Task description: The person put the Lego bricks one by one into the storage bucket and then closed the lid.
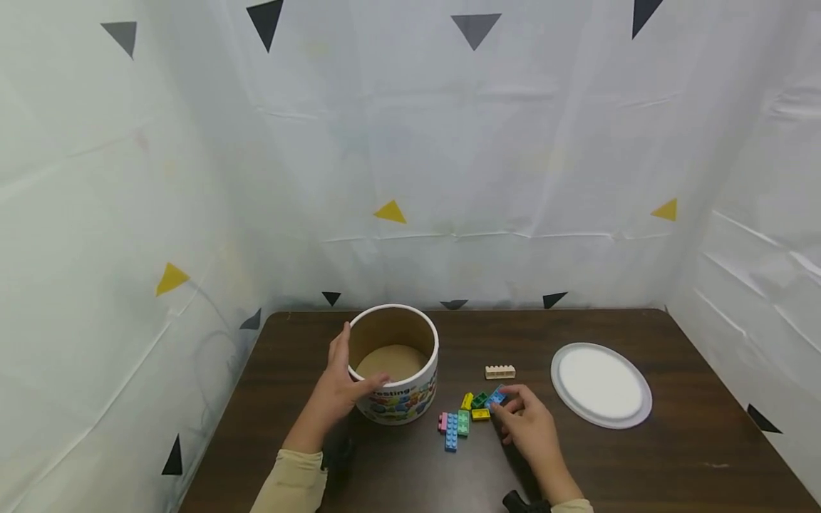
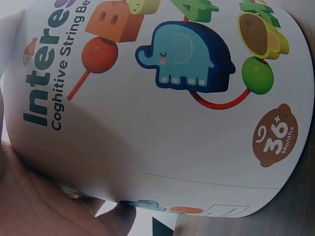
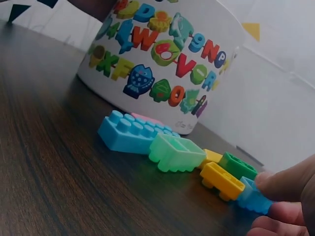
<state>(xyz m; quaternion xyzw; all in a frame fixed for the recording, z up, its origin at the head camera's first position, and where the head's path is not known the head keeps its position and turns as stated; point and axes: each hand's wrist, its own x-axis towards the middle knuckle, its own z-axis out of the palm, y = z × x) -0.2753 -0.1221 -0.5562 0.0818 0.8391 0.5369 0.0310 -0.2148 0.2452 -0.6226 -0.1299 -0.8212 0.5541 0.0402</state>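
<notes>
left hand (image 1: 340, 387): spread, gripping tub (image 1: 405, 405) | right hand (image 1: 529, 422): pinching blue brick (image 1: 496, 397)

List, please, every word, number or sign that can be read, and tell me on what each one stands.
"Intere", then cut off: container
"Coghitive String Be", cut off: container
"36+ Months": brown badge on the container
"resting", partial: container, head view
"D", "W", "9", "N", "P", "V", "R", "X", "F", "O": container, right wrist view
Small script near the container's base: too small to read
</notes>
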